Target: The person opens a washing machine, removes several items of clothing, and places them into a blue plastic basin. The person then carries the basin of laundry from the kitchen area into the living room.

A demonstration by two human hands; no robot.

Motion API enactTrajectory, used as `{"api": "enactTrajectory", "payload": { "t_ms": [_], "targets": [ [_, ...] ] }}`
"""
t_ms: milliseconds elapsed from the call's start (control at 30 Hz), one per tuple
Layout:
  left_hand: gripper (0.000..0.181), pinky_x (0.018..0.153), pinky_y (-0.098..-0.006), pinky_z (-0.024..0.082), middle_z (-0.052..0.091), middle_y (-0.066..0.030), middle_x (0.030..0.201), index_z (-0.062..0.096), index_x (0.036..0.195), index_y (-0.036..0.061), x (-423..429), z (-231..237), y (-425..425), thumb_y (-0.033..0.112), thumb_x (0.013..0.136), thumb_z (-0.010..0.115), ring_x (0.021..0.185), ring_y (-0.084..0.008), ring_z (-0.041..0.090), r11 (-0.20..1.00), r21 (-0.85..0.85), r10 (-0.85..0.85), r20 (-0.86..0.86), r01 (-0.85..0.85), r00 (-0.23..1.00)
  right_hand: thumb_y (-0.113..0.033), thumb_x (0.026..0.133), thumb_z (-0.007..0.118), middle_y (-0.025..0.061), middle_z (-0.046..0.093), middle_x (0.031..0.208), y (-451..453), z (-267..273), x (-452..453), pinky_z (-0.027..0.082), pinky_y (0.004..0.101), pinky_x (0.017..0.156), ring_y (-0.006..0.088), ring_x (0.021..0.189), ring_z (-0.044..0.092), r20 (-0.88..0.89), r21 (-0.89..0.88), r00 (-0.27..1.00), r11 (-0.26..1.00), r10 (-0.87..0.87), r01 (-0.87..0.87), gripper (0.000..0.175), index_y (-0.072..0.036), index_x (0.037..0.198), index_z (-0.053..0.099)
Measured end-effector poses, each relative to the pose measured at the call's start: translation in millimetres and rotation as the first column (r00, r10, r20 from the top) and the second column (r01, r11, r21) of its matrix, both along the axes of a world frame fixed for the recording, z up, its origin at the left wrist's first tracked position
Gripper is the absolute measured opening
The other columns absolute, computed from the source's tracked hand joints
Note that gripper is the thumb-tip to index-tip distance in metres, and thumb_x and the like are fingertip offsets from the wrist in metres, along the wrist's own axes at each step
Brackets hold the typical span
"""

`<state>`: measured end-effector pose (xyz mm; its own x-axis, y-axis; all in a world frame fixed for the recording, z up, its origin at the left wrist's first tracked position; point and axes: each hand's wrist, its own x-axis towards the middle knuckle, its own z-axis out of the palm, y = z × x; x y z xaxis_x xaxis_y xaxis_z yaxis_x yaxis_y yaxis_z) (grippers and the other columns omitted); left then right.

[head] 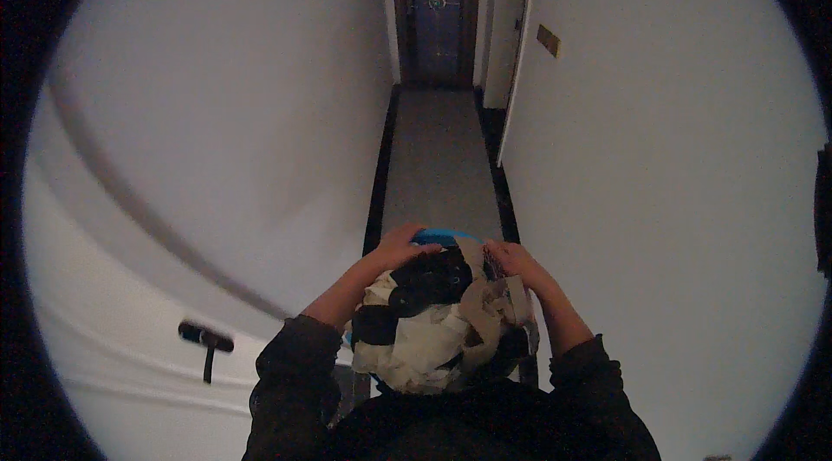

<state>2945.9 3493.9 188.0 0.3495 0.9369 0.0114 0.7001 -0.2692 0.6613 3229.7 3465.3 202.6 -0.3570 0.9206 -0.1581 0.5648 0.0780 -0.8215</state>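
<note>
Against my body sits a blue-rimmed container, probably a laundry basket (437, 235), heaped with crumpled cream, tan and black cloth items (429, 337). My left hand (404, 246) grips its far left rim, the fingers reaching in over a dark piece of cloth. On the far right side my right hand (513, 259) holds the rim beside a tan piece. The heap covers most of the container, so only parts of its blue edge show. Both my forearms run along its sides, dark sleeves pushed up towards the elbows.
A narrow carpeted hallway (442, 149) with dark edges runs ahead between pale walls. It ends at a dark-framed door with decorated glass (437, 12). A doorway (504, 38) opens far right, near a brass-coloured wall plate (548, 40). A black lever handle (206, 337) juts out at left.
</note>
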Motion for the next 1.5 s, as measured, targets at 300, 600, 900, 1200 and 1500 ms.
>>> {"api": "enactTrajectory", "payload": {
  "t_ms": [300, 600, 900, 1200, 1500],
  "targets": [
    [0.074, 0.092, -0.0402, 0.041, 0.055, -0.0183, 0.118, 0.054, 0.122, 0.0034, 5.2, 3.7, 1.6, 0.06, 0.075, 0.063, 0.109, -0.0333, 0.053, 0.996, -0.03, -0.083, -0.004, 0.083, 0.997, -0.043, 0.096, 0.04, 0.0158, 0.063, 0.099, -4.7, 11.6, 17.6, 0.044, 0.0348, 0.084, 0.0257, 0.093, 0.059, -0.056, 0.168, 0.981, 0.967, -0.185, 0.192, 0.049, 0.0, 0.108, 0.059],
    [0.073, 0.096, -0.0387, 0.04, 0.054, -0.0168, 0.12, 0.051, 0.125, 0.0055, 25.5, 48.8, -21.2, 0.055, 0.074, 0.067, 0.109, -0.0312, 0.053, 0.989, -0.145, -0.018, 0.13, 0.037, 0.991, -0.025, 0.095, 0.044, 0.0091, 0.058, 0.105, 91.0, 41.5, 95.4, 0.044, 0.0318, 0.083, 0.018, 0.089, 0.054, -0.359, 0.372, 0.834, 0.756, -0.419, 0.539, 0.036, -0.002, 0.12, 0.054],
    [0.07, 0.096, -0.0384, 0.04, 0.052, -0.0185, 0.124, 0.054, 0.121, 0.0035, -12.9, 52.2, -57.1, 0.054, 0.074, 0.066, 0.111, -0.0327, 0.052, 0.983, -0.174, 0.057, -0.002, -0.057, 0.998, -0.027, 0.094, 0.043, 0.0155, 0.057, 0.114, 123.8, 56.1, 166.1, 0.04, 0.0367, 0.091, 0.0279, 0.105, 0.054, -0.243, 0.457, 0.759, 0.619, -0.604, 0.638, 0.041, -0.002, 0.125, 0.049],
    [0.06, 0.096, -0.0397, 0.037, 0.052, -0.0145, 0.119, 0.054, 0.121, 0.0071, -2.6, 47.0, -70.9, 0.048, 0.079, 0.066, 0.114, -0.0298, 0.046, 0.993, -0.118, 0.001, 0.082, 0.009, 0.997, -0.034, 0.094, 0.043, 0.0142, 0.054, 0.118, 54.6, 39.3, 254.6, 0.037, 0.0366, 0.096, 0.027, 0.111, 0.05, -0.325, 0.582, 0.539, 0.285, -0.777, 0.762, 0.043, -0.005, 0.125, 0.05],
    [0.065, 0.095, -0.0392, 0.038, 0.053, -0.0166, 0.118, 0.053, 0.121, 0.0057, 2.3, 20.9, -45.6, 0.053, 0.078, 0.063, 0.111, -0.0337, 0.049, 0.962, -0.155, -0.212, 0.09, 0.224, 0.973, -0.026, 0.095, 0.048, 0.0072, 0.06, 0.107, -102.3, 81.4, 232.6, 0.042, 0.031, 0.088, 0.0172, 0.099, 0.055, -0.514, 0.373, 0.511, 0.357, -0.689, 0.856, 0.03, -0.003, 0.111, 0.057]
  ]
}}
